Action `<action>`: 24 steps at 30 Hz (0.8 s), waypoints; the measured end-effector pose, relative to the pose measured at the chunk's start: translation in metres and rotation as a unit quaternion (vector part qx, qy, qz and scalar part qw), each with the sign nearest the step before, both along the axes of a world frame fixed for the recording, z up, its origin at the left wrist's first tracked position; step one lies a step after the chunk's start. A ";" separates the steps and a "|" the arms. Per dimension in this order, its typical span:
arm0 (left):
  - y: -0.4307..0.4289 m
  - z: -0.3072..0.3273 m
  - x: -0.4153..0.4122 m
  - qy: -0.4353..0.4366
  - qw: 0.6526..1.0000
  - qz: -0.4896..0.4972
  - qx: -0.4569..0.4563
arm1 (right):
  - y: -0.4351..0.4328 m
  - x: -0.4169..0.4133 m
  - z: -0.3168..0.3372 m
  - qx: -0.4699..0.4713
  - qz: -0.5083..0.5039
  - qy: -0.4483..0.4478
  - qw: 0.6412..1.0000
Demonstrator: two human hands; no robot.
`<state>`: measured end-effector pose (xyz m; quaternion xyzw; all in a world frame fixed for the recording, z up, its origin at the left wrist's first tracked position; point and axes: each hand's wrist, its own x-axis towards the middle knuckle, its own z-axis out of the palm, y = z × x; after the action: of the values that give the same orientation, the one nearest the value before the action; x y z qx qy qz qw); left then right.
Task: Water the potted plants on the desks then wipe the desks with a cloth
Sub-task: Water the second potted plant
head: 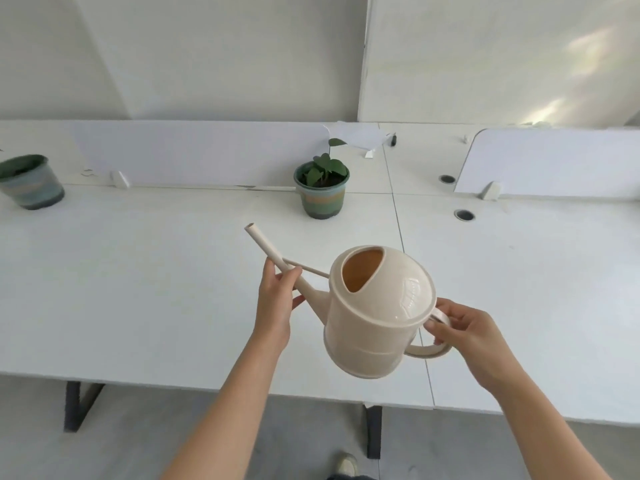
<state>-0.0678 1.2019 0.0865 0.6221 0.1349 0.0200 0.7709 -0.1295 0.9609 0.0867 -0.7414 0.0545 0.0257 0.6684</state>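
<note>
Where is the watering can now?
Head view, centre: the watering can is held over the desk, left hand on spout, right hand on handle, before the potted plant.

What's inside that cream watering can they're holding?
Through the top opening of the watering can, only its orange-lit inner wall shows. Its domed top covers the bottom, so any water is hidden.

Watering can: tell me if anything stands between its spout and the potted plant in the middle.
Nothing visible does. Only bare desk lies between the spout and the potted plant; the left hand grips the spout, the right hand holds the handle.
</note>
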 end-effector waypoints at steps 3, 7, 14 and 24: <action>-0.015 0.005 0.044 0.002 1.000 -0.005 -0.004 | -0.007 0.038 0.006 0.015 -0.016 -0.016 1.000; -0.028 0.010 0.093 0.006 0.999 -0.024 -0.024 | -0.012 0.084 0.011 0.044 -0.059 -0.023 0.997; -0.045 0.004 0.150 0.014 0.982 -0.040 -0.186 | -0.015 0.128 0.007 0.046 -0.143 -0.017 0.989; -0.054 -0.015 0.210 0.037 0.971 -0.125 -0.200 | 0.005 0.153 0.025 -0.047 -0.216 -0.041 0.974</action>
<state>0.1424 1.1482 0.0712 0.4679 0.0858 -0.1274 0.8703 0.0232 0.9661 0.1122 -0.7431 0.1865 -0.1522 0.6243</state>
